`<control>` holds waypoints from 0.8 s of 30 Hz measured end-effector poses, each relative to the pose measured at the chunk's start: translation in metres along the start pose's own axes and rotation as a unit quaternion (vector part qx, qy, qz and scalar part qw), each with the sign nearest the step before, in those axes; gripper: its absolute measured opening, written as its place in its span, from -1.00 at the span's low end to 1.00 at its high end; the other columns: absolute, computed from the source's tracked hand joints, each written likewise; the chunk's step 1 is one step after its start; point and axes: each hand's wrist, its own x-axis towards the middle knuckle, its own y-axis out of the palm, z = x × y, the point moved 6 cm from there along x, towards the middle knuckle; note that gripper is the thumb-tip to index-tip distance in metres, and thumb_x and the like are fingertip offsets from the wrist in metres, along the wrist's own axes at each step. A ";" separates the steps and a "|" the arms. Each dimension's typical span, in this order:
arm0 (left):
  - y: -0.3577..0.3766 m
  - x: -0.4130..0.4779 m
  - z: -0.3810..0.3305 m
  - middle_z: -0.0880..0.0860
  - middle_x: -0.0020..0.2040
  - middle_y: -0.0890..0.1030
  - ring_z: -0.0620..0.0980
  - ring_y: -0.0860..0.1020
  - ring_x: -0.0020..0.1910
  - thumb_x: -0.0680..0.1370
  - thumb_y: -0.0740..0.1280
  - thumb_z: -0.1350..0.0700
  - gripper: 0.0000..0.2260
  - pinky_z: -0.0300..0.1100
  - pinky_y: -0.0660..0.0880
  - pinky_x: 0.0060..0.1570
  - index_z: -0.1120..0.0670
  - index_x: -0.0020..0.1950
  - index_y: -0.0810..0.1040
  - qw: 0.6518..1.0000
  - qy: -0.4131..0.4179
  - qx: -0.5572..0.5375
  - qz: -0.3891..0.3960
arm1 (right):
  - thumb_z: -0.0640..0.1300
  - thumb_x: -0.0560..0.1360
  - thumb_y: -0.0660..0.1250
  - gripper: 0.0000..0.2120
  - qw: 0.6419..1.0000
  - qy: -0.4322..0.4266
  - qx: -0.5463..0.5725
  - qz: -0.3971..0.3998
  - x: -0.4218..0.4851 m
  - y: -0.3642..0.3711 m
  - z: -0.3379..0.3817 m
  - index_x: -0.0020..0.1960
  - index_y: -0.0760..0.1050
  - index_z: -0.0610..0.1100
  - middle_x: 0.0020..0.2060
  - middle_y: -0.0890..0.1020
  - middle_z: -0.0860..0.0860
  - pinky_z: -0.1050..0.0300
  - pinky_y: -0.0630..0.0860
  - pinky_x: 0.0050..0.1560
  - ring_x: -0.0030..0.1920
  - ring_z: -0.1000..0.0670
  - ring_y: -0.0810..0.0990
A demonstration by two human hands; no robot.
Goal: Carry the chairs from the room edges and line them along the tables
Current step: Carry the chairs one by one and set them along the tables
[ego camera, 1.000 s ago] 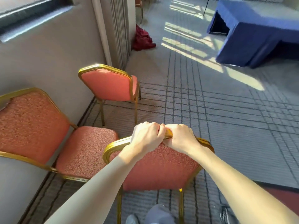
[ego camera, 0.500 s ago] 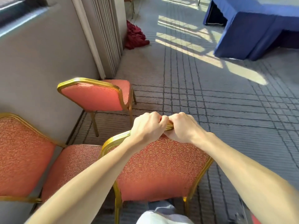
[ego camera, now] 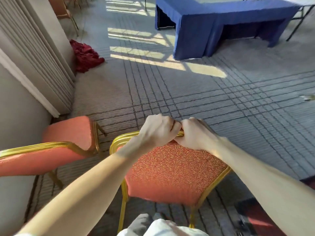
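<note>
A red-cushioned chair with a gold frame (ego camera: 172, 174) hangs in front of me, its patterned backrest facing me. My left hand (ego camera: 157, 130) and my right hand (ego camera: 196, 133) sit side by side, both closed on the top rail of its backrest. A second chair of the same kind (ego camera: 66, 133) stands by the wall to the left, its backrest cut off at the left edge. The table under a blue cloth (ego camera: 209, 23) stands far ahead at the upper right.
A grey wall with a ribbed panel (ego camera: 39, 57) runs along the left. A heap of dark red cloth (ego camera: 85, 57) lies on the carpet by that wall. More chairs (ego camera: 66, 12) stand at the far top left. Patterned carpet (ego camera: 204, 103) stretches toward the table.
I have moved forward with the chair held in both hands. The wall chairs have slid back and left; the nearest one has left the view. The blue table looks closer.
</note>
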 end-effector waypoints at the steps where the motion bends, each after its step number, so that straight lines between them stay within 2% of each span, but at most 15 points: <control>1: 0.007 0.013 -0.005 0.18 -0.33 0.59 0.25 0.56 -0.31 0.61 0.07 -0.08 -0.57 -0.12 0.32 -0.38 0.12 -0.37 0.36 1.000 0.025 -0.001 -0.004 | 0.19 0.44 0.37 -0.65 1.000 0.017 -0.010 -0.009 0.001 -0.004 -0.012 -0.09 0.61 -0.10 -0.15 0.71 -0.12 0.07 0.47 -0.21 -0.07 -0.18 0.67; 3: 0.019 0.029 -0.010 0.16 -0.38 0.58 0.24 0.54 -0.37 0.55 -0.03 -0.13 -0.54 -0.14 0.28 -0.42 0.13 -0.38 0.36 0.998 0.063 -0.007 -0.002 | 0.16 0.43 0.36 -0.67 0.998 0.039 -0.035 -0.026 0.002 -0.005 -0.026 -0.08 0.61 -0.11 -0.15 0.70 -0.12 0.06 0.50 -0.16 -0.07 -0.19 0.67; 5: 0.039 0.047 -0.018 0.14 -0.38 0.58 0.23 0.54 -0.37 0.50 -0.12 -0.15 -0.48 -0.14 0.23 -0.41 0.15 -0.34 0.45 0.994 0.112 -0.002 0.008 | 0.12 0.42 0.34 -0.70 0.996 0.074 -0.044 -0.028 0.004 0.004 -0.048 -0.08 0.61 -0.11 -0.17 0.70 -0.11 0.04 0.56 -0.12 -0.07 -0.18 0.68; 7: 0.059 0.060 -0.021 0.13 -0.35 0.60 0.23 0.54 -0.34 0.49 -0.14 -0.16 -0.44 -0.13 0.19 -0.40 0.15 -0.30 0.51 0.988 0.152 0.001 0.020 | 0.12 0.42 0.32 -0.69 0.992 0.111 -0.056 -0.032 0.005 0.014 -0.065 -0.05 0.61 -0.10 -0.17 0.70 -0.10 0.03 0.55 -0.10 -0.07 -0.19 0.68; 9: 0.080 0.079 -0.021 0.13 -0.38 0.59 0.23 0.53 -0.38 0.49 -0.13 -0.15 -0.45 -0.15 0.17 -0.41 0.17 -0.34 0.48 0.984 0.176 -0.010 0.030 | 0.16 0.42 0.29 -0.65 0.987 0.144 -0.067 -0.034 0.010 0.025 -0.087 0.00 0.60 -0.08 -0.13 0.71 -0.08 0.04 0.55 -0.08 -0.04 -0.18 0.68; 11: 0.100 0.096 -0.020 0.12 -0.41 0.58 0.21 0.53 -0.40 0.49 -0.13 -0.15 -0.44 -0.16 0.18 -0.42 0.18 -0.38 0.47 0.981 0.184 -0.030 0.049 | 0.12 0.45 0.30 -0.70 0.983 0.170 -0.066 -0.026 0.018 0.033 -0.104 -0.04 0.60 -0.09 -0.15 0.70 -0.08 0.04 0.52 -0.08 -0.05 -0.17 0.67; 15: 0.141 0.137 -0.022 0.11 -0.22 0.66 0.18 0.62 -0.20 0.50 -0.19 -0.20 -0.40 -0.14 0.28 -0.34 0.12 -0.20 0.54 0.972 0.208 -0.053 0.095 | 0.11 0.47 0.30 -0.72 0.971 0.229 -0.062 0.011 0.038 0.040 -0.144 -0.05 0.59 -0.10 -0.14 0.70 -0.10 0.04 0.51 -0.05 -0.02 -0.18 0.67; 19: 0.151 0.184 -0.043 0.07 -0.41 0.60 0.17 0.59 -0.43 0.54 0.07 -0.06 -0.62 -0.17 0.40 -0.48 0.08 -0.32 0.53 0.966 0.226 -0.110 0.056 | 0.09 0.42 0.34 -0.72 0.950 0.305 -0.055 -0.021 0.052 0.016 -0.194 -0.01 0.59 -0.08 -0.10 0.70 -0.12 0.02 0.51 0.00 0.03 -0.21 0.65; 22: 0.163 0.223 -0.044 0.10 -0.28 0.65 0.23 0.61 -0.29 0.52 -0.07 -0.15 -0.50 -0.13 0.35 -0.38 0.07 -0.22 0.58 0.971 0.208 -0.099 0.071 | 0.11 0.41 0.32 -0.74 0.937 0.340 -0.027 -0.074 0.071 -0.001 -0.215 0.00 0.58 -0.01 -0.16 0.69 -0.11 0.01 0.54 -0.06 -0.04 -0.24 0.65; 24: 0.170 0.247 -0.043 0.11 -0.23 0.66 0.20 0.61 -0.22 0.50 -0.15 -0.20 -0.42 -0.10 0.30 -0.33 0.06 -0.17 0.60 0.973 0.202 -0.088 0.072 | 0.13 0.41 0.28 -0.75 0.928 0.356 -0.024 -0.104 0.081 -0.005 -0.229 -0.08 0.57 -0.01 -0.25 0.68 -0.09 0.00 0.54 -0.16 -0.14 -0.24 0.65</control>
